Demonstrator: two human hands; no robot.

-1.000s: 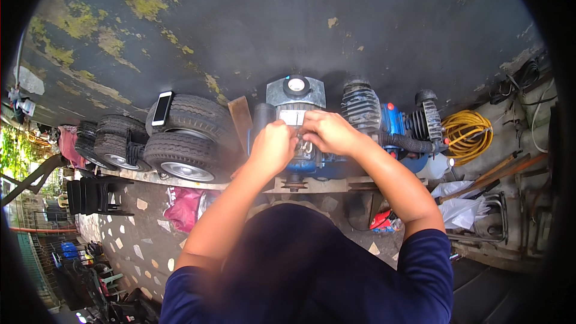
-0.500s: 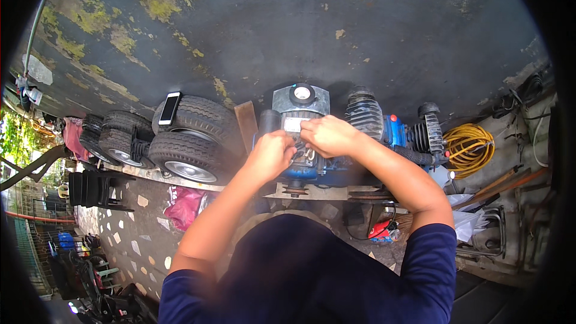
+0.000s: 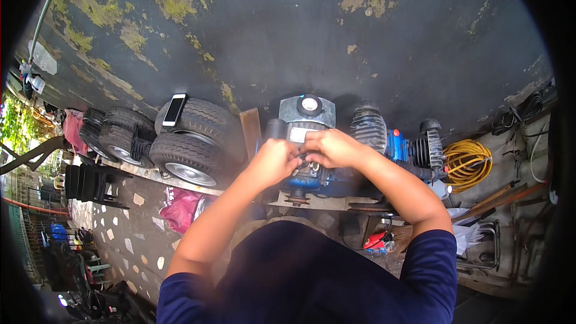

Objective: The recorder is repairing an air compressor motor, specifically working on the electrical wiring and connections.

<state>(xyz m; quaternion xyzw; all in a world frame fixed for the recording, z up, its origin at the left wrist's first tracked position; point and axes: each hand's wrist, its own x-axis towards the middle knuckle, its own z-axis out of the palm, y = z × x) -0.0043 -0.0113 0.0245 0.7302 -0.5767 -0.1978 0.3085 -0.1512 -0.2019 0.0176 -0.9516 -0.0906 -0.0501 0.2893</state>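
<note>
A blue electric motor [image 3: 305, 183] sits before me against the wall, with a pulley [image 3: 296, 198] on its near end. Over its middle, my left hand [image 3: 273, 163] and my right hand [image 3: 331, 148] meet with fingers pinched together. Something small and dark, perhaps a wire, shows between the fingertips; I cannot make out exactly what. Just below the fingers, small metal parts and wires show on the motor. A pale label [image 3: 297, 134] lies above the hands. Farther back, a black roll with a white centre [image 3: 309, 104] rests on the motor's grey metal cover [image 3: 327, 112]. A dark cylinder [image 3: 276, 128] stands beside the left hand.
Tyres [image 3: 186, 155] stand to the left, with a phone [image 3: 174, 110] on one. To the right are a ribbed blue compressor head [image 3: 398, 144], a coiled yellow hose [image 3: 468, 165] and long-handled tools [image 3: 489, 201]. A pink bag [image 3: 180, 209] lies on the floor.
My two hands have come closer together, and their fingertips now meet over the motor. The view has shifted slightly, so the motor appears a little lower and farther right.
</note>
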